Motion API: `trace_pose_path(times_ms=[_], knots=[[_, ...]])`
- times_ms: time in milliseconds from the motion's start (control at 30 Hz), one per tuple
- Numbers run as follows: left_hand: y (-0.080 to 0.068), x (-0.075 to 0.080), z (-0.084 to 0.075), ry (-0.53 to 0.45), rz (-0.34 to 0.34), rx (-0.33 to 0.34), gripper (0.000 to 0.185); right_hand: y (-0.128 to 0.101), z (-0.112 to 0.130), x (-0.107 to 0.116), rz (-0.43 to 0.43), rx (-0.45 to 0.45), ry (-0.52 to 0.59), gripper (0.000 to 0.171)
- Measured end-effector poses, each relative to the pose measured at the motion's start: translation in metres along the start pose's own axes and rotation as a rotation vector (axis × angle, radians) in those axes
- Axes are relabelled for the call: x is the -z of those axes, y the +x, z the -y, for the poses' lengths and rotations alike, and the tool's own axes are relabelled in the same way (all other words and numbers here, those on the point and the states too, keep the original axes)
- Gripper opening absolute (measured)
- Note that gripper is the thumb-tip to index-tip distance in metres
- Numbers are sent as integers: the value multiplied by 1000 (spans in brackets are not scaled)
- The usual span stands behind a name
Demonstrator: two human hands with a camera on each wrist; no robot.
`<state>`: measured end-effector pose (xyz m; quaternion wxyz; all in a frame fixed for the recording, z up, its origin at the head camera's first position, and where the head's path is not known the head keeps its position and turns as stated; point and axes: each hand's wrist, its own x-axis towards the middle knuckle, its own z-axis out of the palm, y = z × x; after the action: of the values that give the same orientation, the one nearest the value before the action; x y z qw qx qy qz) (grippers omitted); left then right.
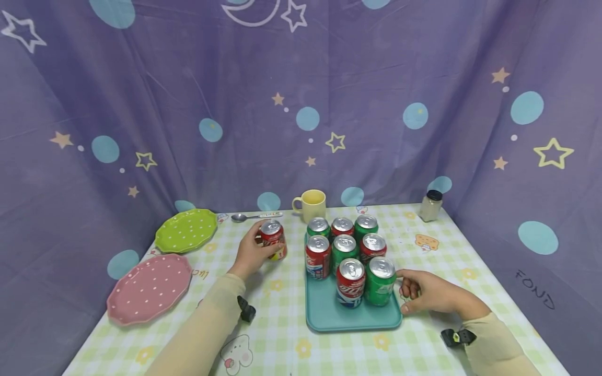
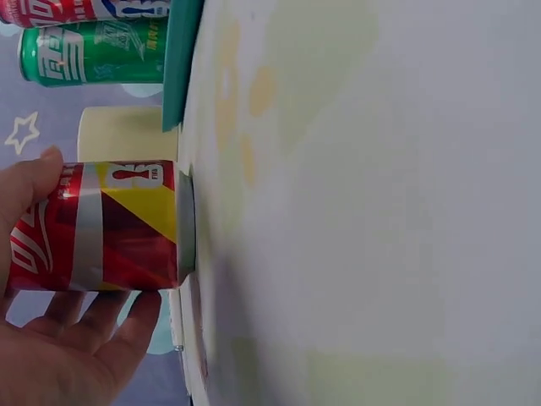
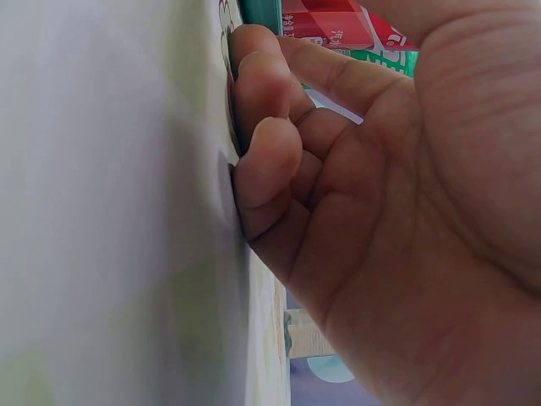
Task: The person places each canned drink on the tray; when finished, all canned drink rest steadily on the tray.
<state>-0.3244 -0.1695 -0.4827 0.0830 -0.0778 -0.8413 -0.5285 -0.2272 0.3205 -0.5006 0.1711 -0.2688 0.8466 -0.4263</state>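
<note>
My left hand (image 1: 251, 253) grips a red cola can (image 1: 273, 239) that stands upright on the checked tablecloth, left of a teal tray (image 1: 324, 316). In the left wrist view the fingers (image 2: 59, 338) wrap the same can (image 2: 101, 224), whose base sits on the cloth. Several red and green cans stand on the tray in rows. My right hand (image 1: 425, 293) rests on the table at the tray's right edge, beside the front green can (image 1: 380, 282). Its fingers (image 3: 262, 144) are curled against the cloth and hold nothing.
A yellow mug (image 1: 312, 204) and a spoon (image 1: 254, 216) lie behind the tray. A green plate (image 1: 186, 230) and a pink plate (image 1: 149, 288) sit at the left. A small shaker jar (image 1: 431, 205) stands at the back right. Purple star cloth walls three sides.
</note>
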Motion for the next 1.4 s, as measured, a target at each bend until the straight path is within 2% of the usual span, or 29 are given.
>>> trace_pose_path(times_ms=[267,500,733,800,967,1100,1400], knots=[[-15,7,-5,-73,-22,-26,75,0,1,0,-1,4,-8,61],[-38,16,-22,-106,-25,-41,76,1,1,0,-1,-1,-15,62],[-63,17,-40,-109,-35,-72,76,1,1,-1,1,-5,-10,62],[-72,16,-51,-89,-33,-80,75,1,2,0,4,-14,-8,63],[-87,10,-63,-28,-11,-137,75,0,2,0,2,-12,-9,63],[-95,-1,-64,-17,30,-185,73,0,1,0,0,-4,-11,62],[-105,-34,-71,-53,116,-164,72,1,2,1,3,2,-8,62]])
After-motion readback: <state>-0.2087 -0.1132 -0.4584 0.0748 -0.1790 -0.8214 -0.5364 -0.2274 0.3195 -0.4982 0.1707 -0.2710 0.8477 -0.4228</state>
